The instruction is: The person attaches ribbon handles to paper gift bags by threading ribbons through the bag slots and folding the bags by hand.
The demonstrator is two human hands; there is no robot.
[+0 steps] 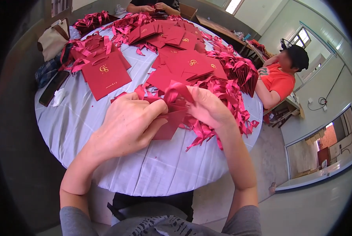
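Just above the near part of the round table, a dark red paper gift bag [170, 128] is between my hands. My left hand [131, 122] is closed, thumb and fingers pinching the bag's upper edge. My right hand [211, 106] is curled around a pink-red ribbon [178, 92], which loops up over the top of the bag. The right fingertips are partly hidden behind the ribbon. Beyond my hands lie overlapping flat red bags [191, 65] with gold emblems. Right beside my right wrist is a heap of loose ribbons [219, 92].
A white cloth [76, 126] covers the table. More red bags [107, 74] lie at the left, near a crumpled tissue [58, 96] and a beige handbag [53, 39]. One person in orange [280, 84] sits at the right; another person's hands [154, 8] work at the far edge.
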